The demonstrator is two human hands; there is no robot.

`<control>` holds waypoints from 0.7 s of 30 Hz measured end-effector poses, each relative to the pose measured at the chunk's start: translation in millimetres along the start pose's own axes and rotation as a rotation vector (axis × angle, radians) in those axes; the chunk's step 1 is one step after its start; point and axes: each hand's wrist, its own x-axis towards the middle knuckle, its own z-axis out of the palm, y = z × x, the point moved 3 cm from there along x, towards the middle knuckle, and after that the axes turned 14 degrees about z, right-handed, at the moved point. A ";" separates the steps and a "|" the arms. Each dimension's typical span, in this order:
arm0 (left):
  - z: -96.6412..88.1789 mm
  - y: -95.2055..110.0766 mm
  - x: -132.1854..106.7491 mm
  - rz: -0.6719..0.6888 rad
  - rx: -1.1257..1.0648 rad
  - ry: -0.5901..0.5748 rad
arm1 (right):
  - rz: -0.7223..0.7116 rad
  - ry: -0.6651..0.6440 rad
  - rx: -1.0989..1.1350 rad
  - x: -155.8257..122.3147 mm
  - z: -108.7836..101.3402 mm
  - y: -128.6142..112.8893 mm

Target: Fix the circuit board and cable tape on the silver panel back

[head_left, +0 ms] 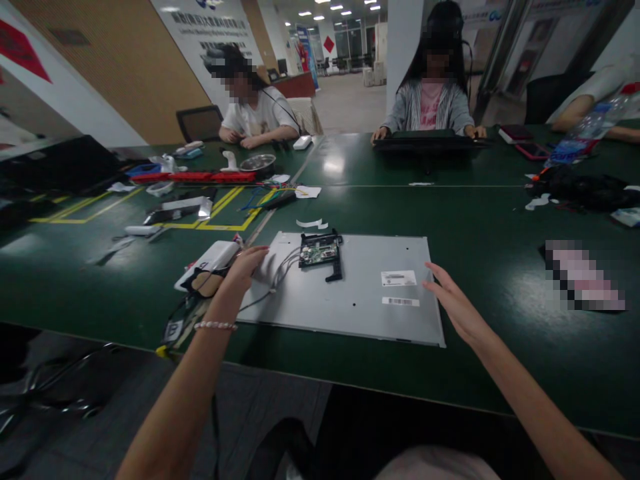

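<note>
A flat silver display panel (370, 250) lies back side up on the green table, with two white labels on its right half. Near its upper middle sits a small circuit board (320, 252) in a black bracket, and grey cables (281, 272) run from it to the lower left. My left hand (246, 268) is over the panel's left edge, fingers stretched out. At the right edge is my right hand (450, 300), its fingers extended and thumb apart. Whether either hand touches the panel I cannot tell. Neither hand is closed around anything.
Left of the panel lies a white power bank (213, 260) with cables. A phone-like pink object (585, 275) rests on the right. Beyond are coloured wires (273, 199), a metal bowl (257, 163) and a plastic bottle (580, 137). Two people sit across the table (350, 200).
</note>
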 end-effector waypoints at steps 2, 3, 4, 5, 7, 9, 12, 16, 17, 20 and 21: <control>5.0 2.5 -8.0 -0.069 -0.129 -0.029 | 0.024 0.001 0.078 -2.5 -8.3 5.4; 8.0 2.3 -11.7 -0.109 -0.191 -0.038 | 0.029 0.005 0.106 -3.2 -13.0 8.8; 11.0 1.4 -15.2 -0.143 -0.229 -0.037 | 0.029 0.013 0.118 -3.7 -18.0 12.3; 14.0 0.1 -18.4 -0.166 -0.245 -0.033 | 0.029 0.026 0.118 -3.9 -23.3 16.0; 20.3 -2.1 -24.7 -0.182 -0.260 -0.028 | 0.027 0.056 0.087 -4.1 -34.5 23.1; 26.6 -1.7 -31.8 -0.175 -0.280 -0.038 | 0.019 0.090 0.052 -4.5 -45.8 29.0; 34.6 6.5 -44.9 -0.179 -0.286 -0.062 | 0.006 0.144 0.046 -6.2 -61.9 35.6; 43.1 28.3 -63.0 -0.166 -0.278 -0.098 | 0.034 0.215 0.054 -8.9 -80.6 44.4; 45.3 34.1 -67.2 -0.160 -0.286 -0.110 | 0.045 0.230 0.053 -9.2 -84.9 46.7; 51.7 49.1 -78.9 -0.175 -0.306 -0.140 | 0.065 0.285 0.056 -9.7 -97.6 53.0; 53.5 53.2 -82.4 -0.183 -0.310 -0.147 | 0.071 0.303 0.060 -9.8 -101.6 54.7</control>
